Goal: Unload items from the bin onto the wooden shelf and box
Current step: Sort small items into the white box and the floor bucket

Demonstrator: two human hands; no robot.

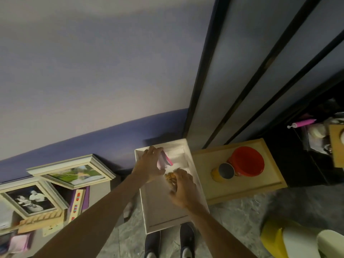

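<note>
Over the white rectangular box (158, 205), the left hand (149, 165) grips a pink-and-white folded packet (164, 161) at its far end; the right hand (183, 190) closes on a bumpy orange-brown item (170, 177) mid-box. Beside it, a pale wooden shelf (240, 187) carries a glossy orange bucket (246, 161) and a yellow tin (222, 172).

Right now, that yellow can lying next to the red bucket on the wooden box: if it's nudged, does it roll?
Probably. The yellow can lies on its side with its open mouth facing the camera, so a sideways push would likely roll it across the wooden box. It sits against the red bucket, which may block rolling that way. It looks empty, so probably light.
</note>
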